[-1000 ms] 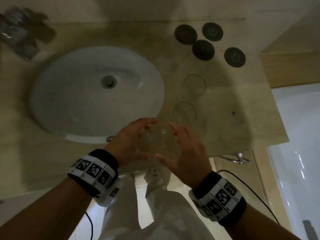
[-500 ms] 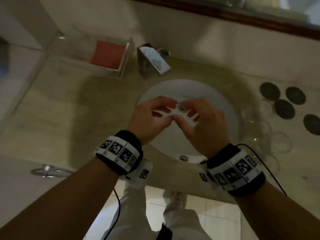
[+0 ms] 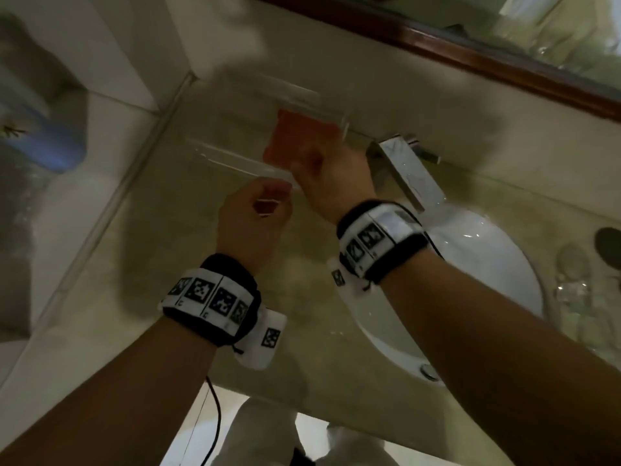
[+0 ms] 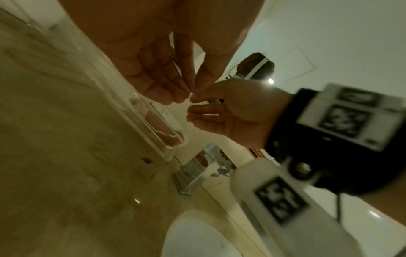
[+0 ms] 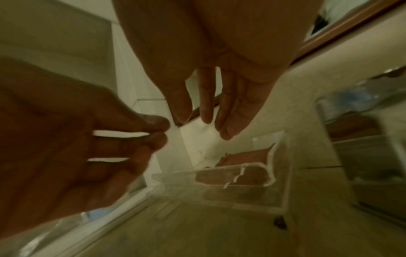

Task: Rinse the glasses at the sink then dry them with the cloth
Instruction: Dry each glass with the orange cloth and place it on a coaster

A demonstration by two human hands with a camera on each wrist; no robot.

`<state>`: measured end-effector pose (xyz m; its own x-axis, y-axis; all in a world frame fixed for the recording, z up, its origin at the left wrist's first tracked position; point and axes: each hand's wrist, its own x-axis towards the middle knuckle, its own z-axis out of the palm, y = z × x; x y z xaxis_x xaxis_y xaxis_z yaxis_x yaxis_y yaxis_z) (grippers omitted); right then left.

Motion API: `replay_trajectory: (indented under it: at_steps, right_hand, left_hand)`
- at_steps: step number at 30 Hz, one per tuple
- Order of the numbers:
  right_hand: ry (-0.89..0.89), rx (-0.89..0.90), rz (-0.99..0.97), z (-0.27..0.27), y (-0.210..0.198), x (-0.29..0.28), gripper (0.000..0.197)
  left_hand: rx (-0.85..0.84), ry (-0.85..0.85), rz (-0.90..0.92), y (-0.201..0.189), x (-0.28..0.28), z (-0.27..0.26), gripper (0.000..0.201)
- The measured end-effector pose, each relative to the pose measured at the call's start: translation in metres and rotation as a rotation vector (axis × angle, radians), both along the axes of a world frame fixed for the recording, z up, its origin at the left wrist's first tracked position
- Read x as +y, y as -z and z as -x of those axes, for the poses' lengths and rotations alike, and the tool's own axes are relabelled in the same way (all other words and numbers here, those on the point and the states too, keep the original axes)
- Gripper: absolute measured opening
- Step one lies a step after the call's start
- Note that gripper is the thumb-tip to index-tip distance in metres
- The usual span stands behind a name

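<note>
from the head view our left hand (image 3: 250, 218) and right hand (image 3: 331, 176) hover empty over the clear tray (image 3: 235, 159) holding the orange cloth (image 3: 302, 136), left of the faucet (image 3: 403, 169); blurred glasses (image 3: 574, 287) sit right of the sink (image 3: 487, 264). from the wrists, both hands' fingers (image 5: 206, 104) hang relaxed, the cloth (image 5: 246, 167) part hidden by the tray wall.

The cloth (image 3: 302, 136) lies in a box (image 3: 235, 163) at the back of the tabletop (image 3: 151, 264), left of the tap (image 3: 403, 169). The sink (image 3: 487, 264) sits before the tap — glasses (image 3: 578, 297) stand right of it. Both hands — left hand (image 3: 252, 216), right hand (image 3: 332, 176) — hover over the box.
</note>
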<state>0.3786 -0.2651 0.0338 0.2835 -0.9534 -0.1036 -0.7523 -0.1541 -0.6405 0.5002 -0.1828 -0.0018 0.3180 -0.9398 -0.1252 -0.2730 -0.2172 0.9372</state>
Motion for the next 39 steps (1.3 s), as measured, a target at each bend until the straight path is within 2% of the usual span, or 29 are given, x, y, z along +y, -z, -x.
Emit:
replay_trajectory:
  at_steps: [3, 7, 11, 15, 19, 22, 24, 28, 33, 35, 37, 39]
  right_hand:
    - [-0.075, 0.151, -0.045, -0.037, 0.017, -0.036, 0.031]
    - [-0.041, 0.284, -0.169, -0.054, 0.034, -0.057, 0.030]
    - [0.052, 0.233, -0.242, -0.054, 0.039, -0.068, 0.029]
    - [0.058, 0.279, -0.177, -0.060, 0.038, -0.073, 0.010]
    - [0.045, 0.250, -0.115, -0.060, 0.039, -0.069, 0.024]
    - [0.101, 0.099, -0.157, -0.046, 0.028, -0.061, 0.032]
    - [0.167, -0.007, -0.135, -0.028, 0.022, -0.049, 0.027]
    - [0.271, -0.275, -0.103, 0.019, 0.007, 0.002, 0.020]
    - [0.185, -0.346, -0.126, 0.074, 0.006, 0.084, 0.012]
    - [0.211, -0.338, -0.111, 0.100, 0.013, 0.105, 0.016]
    - [0.261, -0.351, -0.131, 0.130, 0.015, 0.125, 0.015]
    - [0.281, -0.327, -0.132, 0.161, 0.012, 0.147, 0.022]
  left_hand:
    - [0.035, -0.058, -0.023, 0.002, -0.001, -0.018, 0.011]
    - [0.083, -0.124, -0.030, 0.003, -0.001, -0.038, 0.008]
    - [0.109, -0.164, -0.043, 0.006, -0.001, -0.050, 0.014]
    - [0.140, -0.181, -0.067, 0.006, 0.000, -0.055, 0.014]
    - [0.172, -0.181, -0.068, 0.005, -0.001, -0.056, 0.018]
    - [0.245, -0.166, -0.030, -0.001, -0.005, -0.050, 0.015]
    - [0.301, -0.108, -0.018, -0.007, -0.010, -0.039, 0.011]
    - [0.492, 0.050, -0.067, -0.021, -0.019, -0.001, 0.047]
    - [0.609, 0.378, -0.100, -0.028, -0.006, 0.074, 0.074]
    - [0.620, 0.462, -0.110, -0.021, 0.003, 0.104, 0.070]
    - [0.583, 0.500, -0.150, -0.014, 0.014, 0.133, 0.050]
    - [0.613, 0.478, -0.220, -0.009, 0.027, 0.158, 0.037]
